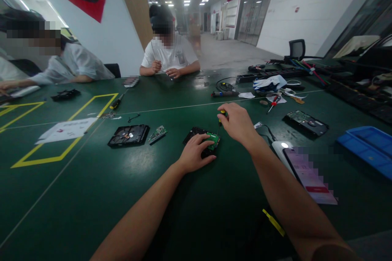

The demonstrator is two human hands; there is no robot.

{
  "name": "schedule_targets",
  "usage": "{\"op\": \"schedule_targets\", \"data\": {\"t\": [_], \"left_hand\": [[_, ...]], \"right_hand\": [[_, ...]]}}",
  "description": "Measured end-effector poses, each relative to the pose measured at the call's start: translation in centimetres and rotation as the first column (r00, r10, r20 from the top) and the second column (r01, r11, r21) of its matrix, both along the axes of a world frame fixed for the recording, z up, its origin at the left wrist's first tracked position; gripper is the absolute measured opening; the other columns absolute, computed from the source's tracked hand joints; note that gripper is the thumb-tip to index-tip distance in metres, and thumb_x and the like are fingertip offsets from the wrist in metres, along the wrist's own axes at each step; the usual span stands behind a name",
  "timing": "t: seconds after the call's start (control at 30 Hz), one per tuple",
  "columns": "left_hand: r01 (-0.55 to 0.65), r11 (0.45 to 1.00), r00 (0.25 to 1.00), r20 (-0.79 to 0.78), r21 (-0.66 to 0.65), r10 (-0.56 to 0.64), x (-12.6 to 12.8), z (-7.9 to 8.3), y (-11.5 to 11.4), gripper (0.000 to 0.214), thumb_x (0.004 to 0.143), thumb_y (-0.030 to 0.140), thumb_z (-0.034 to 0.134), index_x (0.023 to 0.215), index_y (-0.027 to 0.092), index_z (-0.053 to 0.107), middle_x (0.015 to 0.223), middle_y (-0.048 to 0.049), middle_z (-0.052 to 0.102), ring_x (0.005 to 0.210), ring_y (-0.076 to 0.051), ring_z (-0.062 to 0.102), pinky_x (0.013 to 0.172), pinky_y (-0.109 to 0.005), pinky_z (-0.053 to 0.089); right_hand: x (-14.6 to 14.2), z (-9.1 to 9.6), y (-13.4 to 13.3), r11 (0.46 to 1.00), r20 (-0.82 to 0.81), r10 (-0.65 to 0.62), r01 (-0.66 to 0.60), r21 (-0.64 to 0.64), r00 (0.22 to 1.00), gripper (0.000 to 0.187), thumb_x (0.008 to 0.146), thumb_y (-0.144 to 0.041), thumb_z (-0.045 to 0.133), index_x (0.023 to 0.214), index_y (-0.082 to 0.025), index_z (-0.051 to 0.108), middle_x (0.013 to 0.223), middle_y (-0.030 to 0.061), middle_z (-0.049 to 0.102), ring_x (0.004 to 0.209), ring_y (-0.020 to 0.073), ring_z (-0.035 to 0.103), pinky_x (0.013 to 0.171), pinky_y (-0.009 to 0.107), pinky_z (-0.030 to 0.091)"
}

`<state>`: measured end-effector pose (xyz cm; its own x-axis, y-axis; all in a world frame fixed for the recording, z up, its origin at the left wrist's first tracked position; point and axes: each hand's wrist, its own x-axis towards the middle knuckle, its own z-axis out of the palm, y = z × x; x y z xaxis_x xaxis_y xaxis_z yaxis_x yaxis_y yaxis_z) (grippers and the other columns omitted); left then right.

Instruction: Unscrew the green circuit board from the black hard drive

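Observation:
In the middle of the green table a hard drive [190,133] lies with its green circuit board [213,140] facing up. My left hand [196,153] rests across it, fingers spread and pressing on the drive and board. My right hand [237,124] grips a screwdriver [219,121] by its yellow and black handle. Its thin shaft points down at the right end of the board; the tip is too small to make out. Left of the drive are a loose circuit board [158,134] and a second hard drive [128,135].
To the right lie another hard drive [306,123], a phone [309,175], a blue tray [367,151] and a red-handled screwdriver [275,101]. Gloves [269,83] and cables sit farther back. A yellow-handled screwdriver [116,102] and paper [65,129] lie left. Two people sit across the table.

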<state>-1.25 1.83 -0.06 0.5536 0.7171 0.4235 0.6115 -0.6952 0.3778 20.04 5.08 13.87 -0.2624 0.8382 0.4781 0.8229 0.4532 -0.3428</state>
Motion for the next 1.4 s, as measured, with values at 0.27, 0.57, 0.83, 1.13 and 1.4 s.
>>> {"op": "schedule_targets", "data": {"t": [0.27,0.57,0.83,1.13,1.4], "left_hand": [[-0.003,1.000,1.000,0.008,-0.004,0.003,0.08,0.05,0.00,0.058,0.087,0.052,0.076,0.139,0.030,0.061,0.144,-0.0102,0.058,0.137,-0.034,0.054,0.118,-0.058,0.041],[-0.004,1.000,1.000,-0.006,-0.002,0.004,-0.03,0.07,0.03,0.059,0.088,0.053,0.074,0.140,0.030,0.060,0.145,-0.0110,0.057,0.137,-0.034,0.053,0.119,-0.058,0.041],[-0.003,1.000,1.000,-0.006,-0.002,0.003,0.06,0.30,-0.11,0.058,0.088,0.053,0.074,0.140,0.030,0.060,0.145,-0.0106,0.057,0.138,-0.034,0.053,0.119,-0.058,0.041],[0.000,1.000,1.000,-0.004,0.006,0.000,0.02,0.11,-0.02,0.058,0.089,0.053,0.074,0.140,0.029,0.060,0.145,-0.0109,0.057,0.138,-0.033,0.053,0.119,-0.057,0.041],[0.000,1.000,1.000,0.003,0.010,0.000,0.03,0.02,0.03,0.059,0.088,0.053,0.074,0.140,0.029,0.061,0.145,-0.0107,0.058,0.137,-0.033,0.053,0.119,-0.057,0.041]], "right_hand": [[-0.09,0.41,-0.15,0.998,-0.004,0.052,-0.052,-0.035,0.999,0.016,0.097,-0.018,0.058,0.104,-0.023,0.072,0.107,0.0089,0.071,0.103,0.0256,0.066,0.094,0.040,0.050],[0.08,-0.05,0.11,1.000,0.010,-0.005,0.005,-0.012,1.000,0.020,0.096,-0.013,0.057,0.112,-0.019,0.068,0.115,0.0122,0.073,0.107,0.0279,0.067,0.096,0.042,0.050],[-0.10,0.52,-0.20,0.999,0.006,0.033,-0.033,-0.015,0.999,0.020,0.098,-0.016,0.054,0.105,-0.021,0.073,0.108,0.0110,0.071,0.104,0.0264,0.067,0.095,0.041,0.051],[0.25,0.19,0.22,0.999,-0.015,0.048,-0.048,-0.019,0.999,0.027,0.093,-0.008,0.056,0.115,-0.017,0.070,0.120,0.0131,0.074,0.111,0.0278,0.068,0.100,0.042,0.049],[0.31,0.39,0.16,0.992,-0.036,0.126,-0.127,-0.008,0.991,0.016,0.096,-0.013,0.059,0.096,-0.022,0.073,0.106,0.0078,0.075,0.105,0.0250,0.067,0.096,0.039,0.050]]}}
